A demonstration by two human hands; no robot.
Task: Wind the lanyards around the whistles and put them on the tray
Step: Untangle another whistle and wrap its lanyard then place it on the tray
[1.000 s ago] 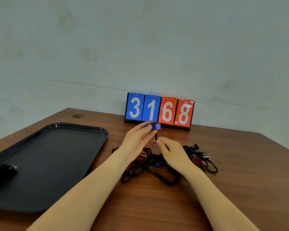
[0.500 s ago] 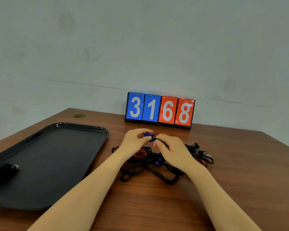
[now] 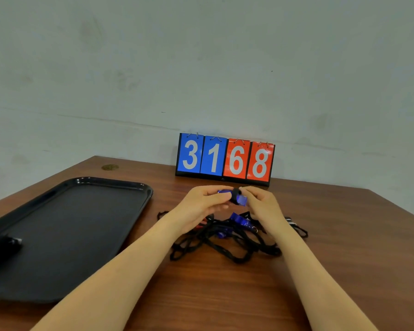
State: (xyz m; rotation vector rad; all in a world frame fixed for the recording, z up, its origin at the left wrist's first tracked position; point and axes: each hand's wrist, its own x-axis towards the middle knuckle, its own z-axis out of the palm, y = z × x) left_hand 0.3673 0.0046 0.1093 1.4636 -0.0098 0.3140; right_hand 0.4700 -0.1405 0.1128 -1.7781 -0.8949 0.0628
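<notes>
A blue whistle with black lanyard wound around its middle is held above the table between both hands. My left hand pinches its left end and my right hand grips its right side. Below them lies a tangled pile of black lanyards with another blue whistle and a red one partly hidden. The black tray sits to the left, and one wound whistle rests at its left edge.
A flip scoreboard reading 3168 stands at the back of the wooden table against the wall. A small brass disc is set into the table's far left corner.
Both hands have come together on the blue whistle. More black lanyard is now wound around it, and it sits lower than one second ago.
</notes>
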